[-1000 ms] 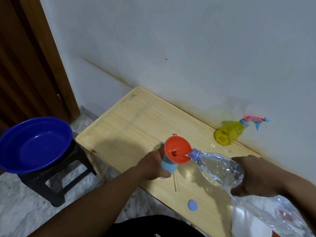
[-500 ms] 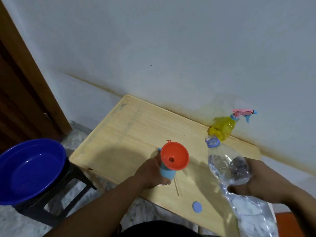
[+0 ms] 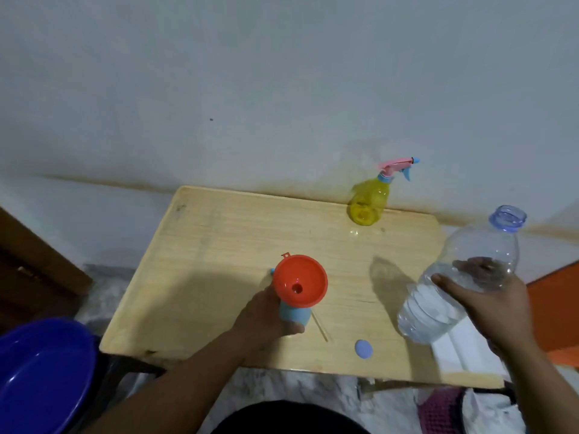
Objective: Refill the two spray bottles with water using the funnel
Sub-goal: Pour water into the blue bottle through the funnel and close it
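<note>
An orange funnel (image 3: 300, 281) sits in the neck of a light blue spray bottle (image 3: 294, 314) near the front of the wooden table (image 3: 219, 239). My left hand (image 3: 266, 314) grips that blue bottle from the left. My right hand (image 3: 488, 305) holds a clear plastic water bottle (image 3: 451, 286) upright over the table's right side, uncapped and partly filled. A yellow spray bottle (image 3: 369, 198) with a pink and blue trigger head stands by the wall at the back right.
A blue bottle cap (image 3: 363, 349) and a thin wooden stick (image 3: 320, 327) lie on the table near the front edge. A dark blue basin (image 3: 40, 374) sits low at the left. White paper or cloth (image 3: 463, 349) lies at the table's right front corner.
My right hand tilted the water bottle back from the funnel to upright and moved it to the right. My left hand kept hold of the blue bottle with the funnel.
</note>
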